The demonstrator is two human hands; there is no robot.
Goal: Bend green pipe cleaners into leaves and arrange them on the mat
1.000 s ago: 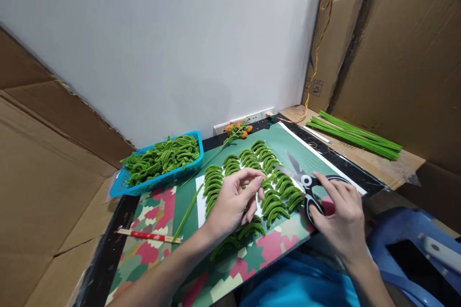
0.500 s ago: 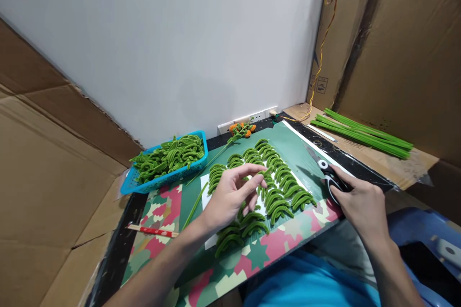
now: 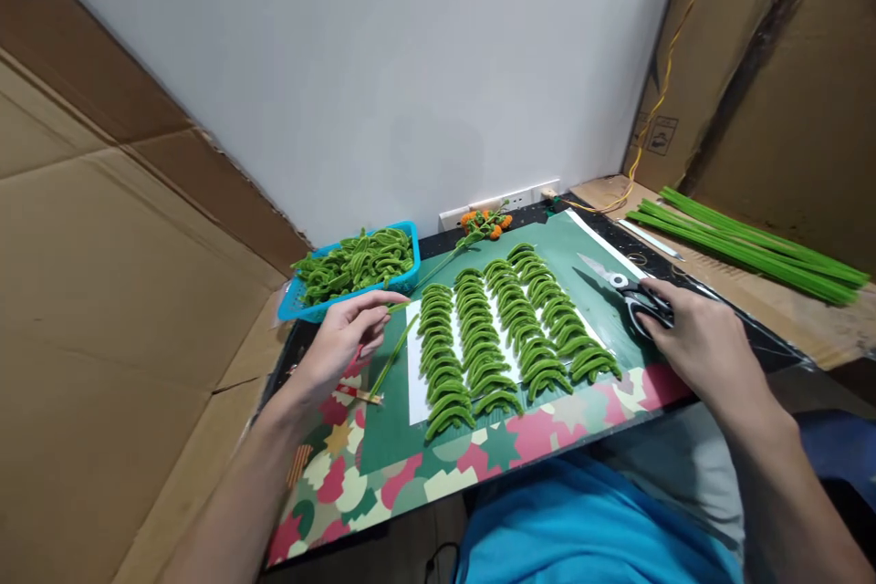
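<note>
My left hand (image 3: 356, 333) pinches a short green pipe cleaner piece (image 3: 399, 306) between thumb and fingers, just left of the laid-out rows and in front of the basket. My right hand (image 3: 698, 328) grips the black and white handles of a pair of scissors (image 3: 620, 281), whose blades point away to the left and stand slightly apart. Between my hands, curved green pipe cleaner pieces (image 3: 483, 333) lie in several columns on white paper (image 3: 415, 365) over a green mat. One longer straight green pipe cleaner (image 3: 393, 356) lies beside the paper, below my left hand.
A blue basket (image 3: 411, 278) heaped with green pieces stands at the back left. Behind the rows lies a stem with orange blooms (image 3: 485, 224). Long green pipe cleaners (image 3: 745, 246) and a white pen (image 3: 650, 239) lie at right. A red-wrapped chopstick pack (image 3: 359, 394) is partly behind my left hand.
My left hand has moved left, from over the rows to near the basket, still pinching the green piece. The scissors stay in my right hand. The view has shifted.
</note>
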